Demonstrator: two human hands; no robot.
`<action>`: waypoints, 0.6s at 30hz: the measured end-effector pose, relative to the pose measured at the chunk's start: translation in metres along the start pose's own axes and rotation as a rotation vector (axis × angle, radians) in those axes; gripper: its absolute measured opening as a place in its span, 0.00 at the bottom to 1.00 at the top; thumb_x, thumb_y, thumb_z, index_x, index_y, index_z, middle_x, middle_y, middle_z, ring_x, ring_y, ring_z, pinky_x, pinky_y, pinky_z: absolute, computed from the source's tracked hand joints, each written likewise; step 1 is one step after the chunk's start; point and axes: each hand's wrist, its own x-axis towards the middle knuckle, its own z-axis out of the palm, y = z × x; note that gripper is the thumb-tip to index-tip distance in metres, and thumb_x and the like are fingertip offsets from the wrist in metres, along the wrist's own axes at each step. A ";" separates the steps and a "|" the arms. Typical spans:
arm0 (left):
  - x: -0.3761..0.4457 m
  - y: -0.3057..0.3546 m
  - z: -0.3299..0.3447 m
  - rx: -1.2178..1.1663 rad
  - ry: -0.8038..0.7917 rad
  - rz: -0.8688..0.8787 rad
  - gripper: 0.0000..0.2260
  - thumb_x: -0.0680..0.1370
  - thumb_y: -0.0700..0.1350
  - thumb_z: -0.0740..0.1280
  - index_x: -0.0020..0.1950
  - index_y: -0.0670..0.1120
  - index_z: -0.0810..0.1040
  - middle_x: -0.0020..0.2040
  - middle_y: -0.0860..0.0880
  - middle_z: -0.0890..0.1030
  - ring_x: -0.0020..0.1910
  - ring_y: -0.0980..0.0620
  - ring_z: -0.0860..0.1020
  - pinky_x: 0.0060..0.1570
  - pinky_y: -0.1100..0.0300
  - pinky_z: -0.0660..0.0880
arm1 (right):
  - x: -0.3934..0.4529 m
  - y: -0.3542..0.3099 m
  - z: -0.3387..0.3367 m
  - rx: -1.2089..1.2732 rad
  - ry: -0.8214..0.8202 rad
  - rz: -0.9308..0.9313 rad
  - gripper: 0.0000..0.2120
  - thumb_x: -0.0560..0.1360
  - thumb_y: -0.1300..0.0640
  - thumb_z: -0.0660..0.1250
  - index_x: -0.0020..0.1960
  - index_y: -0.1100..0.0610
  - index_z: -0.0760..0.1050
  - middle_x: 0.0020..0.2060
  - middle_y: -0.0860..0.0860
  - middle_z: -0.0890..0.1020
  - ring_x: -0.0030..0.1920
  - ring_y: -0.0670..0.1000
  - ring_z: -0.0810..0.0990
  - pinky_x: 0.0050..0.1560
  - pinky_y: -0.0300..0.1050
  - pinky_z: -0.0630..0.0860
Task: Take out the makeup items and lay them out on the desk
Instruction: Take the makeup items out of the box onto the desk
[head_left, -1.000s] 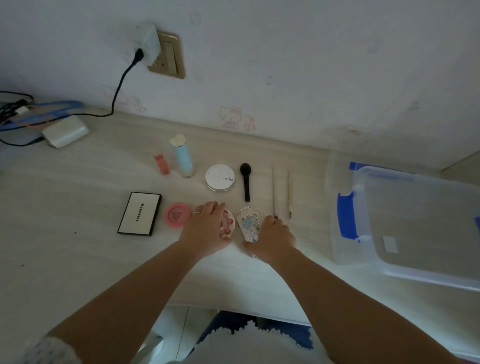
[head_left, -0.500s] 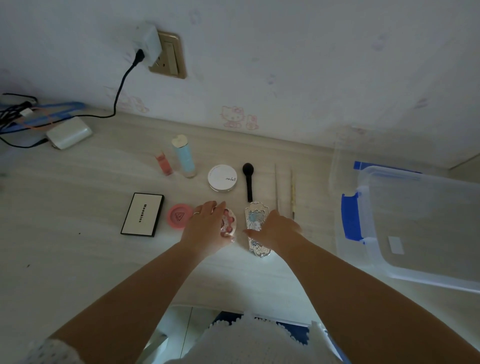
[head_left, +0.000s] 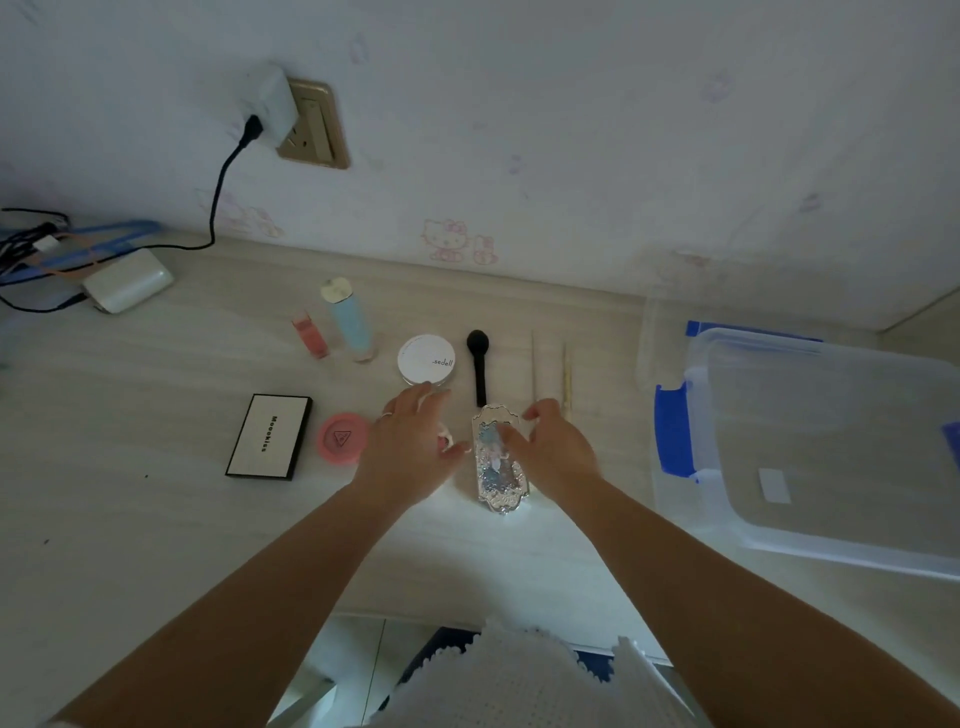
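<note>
Near tabletop (head_left: 156, 519) front: both hands spread, left hand (head_left: 410, 449) over pink compact (head_left: 445, 443), right hand (head_left: 553, 454) on ornate palette (head_left: 496, 467); could nudge brush (head_left: 479, 366).

A pale wood-grain desk (head_left: 130, 519) fills the lower frame. At centre lie a black-edged palette (head_left: 269, 436), pink round compact (head_left: 342, 438), white jar (head_left: 427, 359), black brush (head_left: 479, 366) and ornate silver case (head_left: 497, 467); a clear bin (head_left: 810, 441) sits right.

compact (head_left: 427, 359) behind left hand (head_left: 410, 452), brush (head_left: 478, 364) right of it, bin (head_left: 831, 441) perhaps empty, far right
</note>
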 end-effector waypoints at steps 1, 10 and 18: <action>0.002 0.008 -0.006 -0.061 0.028 0.001 0.27 0.72 0.54 0.69 0.68 0.46 0.69 0.67 0.45 0.71 0.67 0.43 0.69 0.62 0.47 0.69 | -0.003 -0.001 -0.003 0.138 0.030 -0.036 0.17 0.76 0.43 0.62 0.57 0.53 0.67 0.35 0.46 0.75 0.38 0.48 0.77 0.38 0.42 0.70; 0.015 0.108 -0.054 -0.416 0.225 0.141 0.09 0.76 0.46 0.67 0.56 0.49 0.79 0.51 0.56 0.81 0.48 0.62 0.79 0.53 0.59 0.75 | -0.042 -0.012 -0.072 0.871 0.092 -0.156 0.06 0.77 0.59 0.62 0.43 0.51 0.73 0.35 0.46 0.78 0.31 0.42 0.75 0.39 0.38 0.75; 0.035 0.184 -0.042 -0.390 0.211 0.194 0.09 0.77 0.49 0.65 0.56 0.51 0.79 0.45 0.63 0.78 0.45 0.68 0.76 0.50 0.64 0.74 | -0.063 0.040 -0.175 1.078 0.177 -0.205 0.07 0.78 0.61 0.62 0.42 0.54 0.76 0.34 0.47 0.79 0.33 0.44 0.76 0.43 0.41 0.75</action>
